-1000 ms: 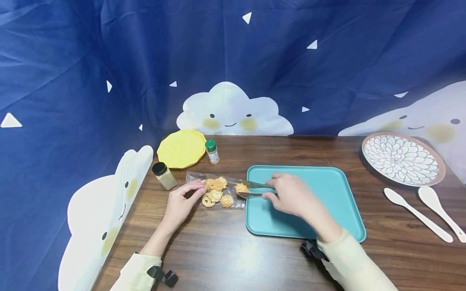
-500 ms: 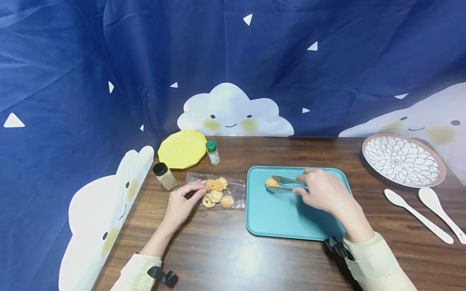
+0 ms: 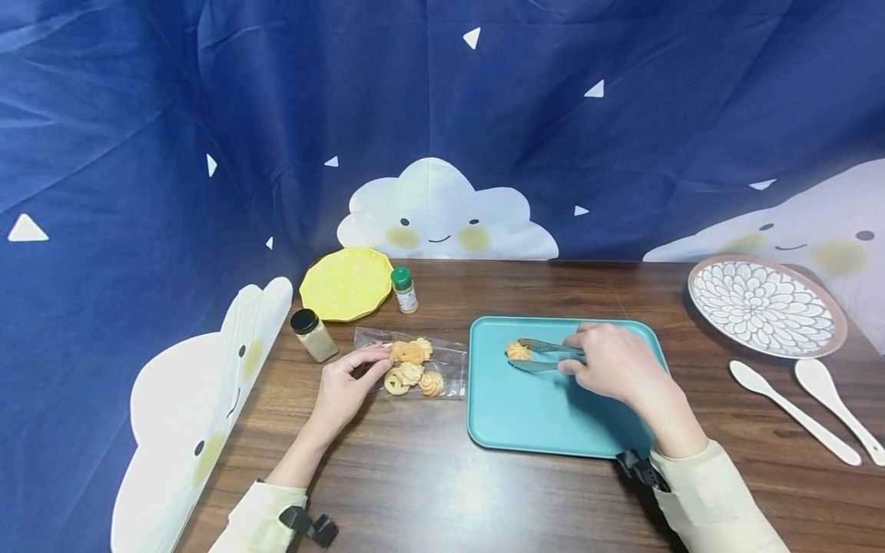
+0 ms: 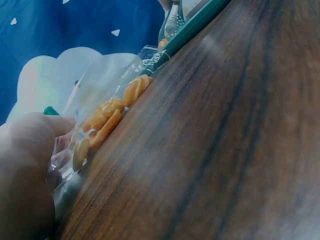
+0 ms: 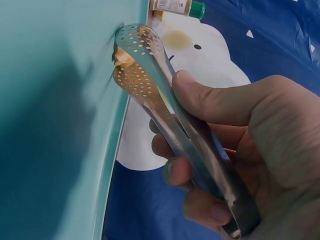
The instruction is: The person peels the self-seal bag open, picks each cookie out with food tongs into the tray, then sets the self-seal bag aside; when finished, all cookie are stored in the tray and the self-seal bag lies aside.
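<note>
My left hand (image 3: 351,382) pinches the left end of a clear plastic bag (image 3: 453,375) lying on the table. Several butter cookies (image 3: 411,373) sit in the bag, bunched toward that hand. Over the teal tray (image 3: 512,430), my right hand (image 3: 615,365) holds metal tongs (image 3: 535,366), thumb on one arm and fingers curled round the other. The perforated tong heads stand either side of a single piped cookie (image 3: 518,352) at the tray's upper left. In the right wrist view this cookie (image 5: 123,59) shows between the heads, close against the tray surface.
Behind the bag are a yellow plate (image 3: 346,284), a green-capped shaker (image 3: 404,290) and a black-lidded jar (image 3: 314,336). To the tray's right are a petal-patterned plate (image 3: 760,306) and two white spoons (image 3: 795,411) (image 3: 833,399). A blue cloud-printed curtain (image 3: 429,92) borders the table's back.
My right hand has carried a cookie in the tongs from the bag's right end onto the tray. The tong heads have since spread slightly around it. My left hand has stayed put.
</note>
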{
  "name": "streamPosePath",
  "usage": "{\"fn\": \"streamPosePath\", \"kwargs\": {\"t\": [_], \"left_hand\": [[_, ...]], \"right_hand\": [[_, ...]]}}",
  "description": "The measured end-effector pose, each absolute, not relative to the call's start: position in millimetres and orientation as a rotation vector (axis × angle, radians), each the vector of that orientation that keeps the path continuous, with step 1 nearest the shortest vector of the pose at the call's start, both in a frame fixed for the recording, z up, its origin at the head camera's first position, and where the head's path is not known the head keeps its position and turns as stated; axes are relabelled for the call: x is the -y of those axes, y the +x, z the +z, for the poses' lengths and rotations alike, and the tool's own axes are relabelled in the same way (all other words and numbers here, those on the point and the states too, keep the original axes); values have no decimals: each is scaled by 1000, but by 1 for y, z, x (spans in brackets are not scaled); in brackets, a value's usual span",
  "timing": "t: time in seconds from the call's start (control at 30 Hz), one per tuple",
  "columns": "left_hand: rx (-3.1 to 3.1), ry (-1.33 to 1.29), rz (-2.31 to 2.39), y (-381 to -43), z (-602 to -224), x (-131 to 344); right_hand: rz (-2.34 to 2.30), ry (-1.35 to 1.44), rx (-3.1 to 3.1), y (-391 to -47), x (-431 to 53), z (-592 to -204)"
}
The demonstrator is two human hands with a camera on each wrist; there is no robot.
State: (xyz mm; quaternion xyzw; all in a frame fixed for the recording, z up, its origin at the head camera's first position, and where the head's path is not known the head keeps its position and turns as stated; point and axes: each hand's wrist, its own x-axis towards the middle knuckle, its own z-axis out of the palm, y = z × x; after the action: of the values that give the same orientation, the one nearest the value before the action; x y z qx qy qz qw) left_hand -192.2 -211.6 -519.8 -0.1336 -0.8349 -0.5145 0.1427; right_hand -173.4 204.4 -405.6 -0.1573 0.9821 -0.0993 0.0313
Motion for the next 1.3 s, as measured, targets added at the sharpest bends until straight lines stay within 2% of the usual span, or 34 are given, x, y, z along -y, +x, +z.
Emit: {"fn": "streamPosePath", "kwargs": {"t": [0.53,0.8,1.3], "left_hand": [[2413,-382,-1483,-191,-522,214],[2429,-392,-1460,-192,-521,214],[2388,-392,-1510,-193,-521,212]], "right_hand": [[-343,-435,-2963,-174,-208,-407],[-375,-554,-3081,-174,-207,-403],[-278,-887,-3065,-184,-137,-427]]}}
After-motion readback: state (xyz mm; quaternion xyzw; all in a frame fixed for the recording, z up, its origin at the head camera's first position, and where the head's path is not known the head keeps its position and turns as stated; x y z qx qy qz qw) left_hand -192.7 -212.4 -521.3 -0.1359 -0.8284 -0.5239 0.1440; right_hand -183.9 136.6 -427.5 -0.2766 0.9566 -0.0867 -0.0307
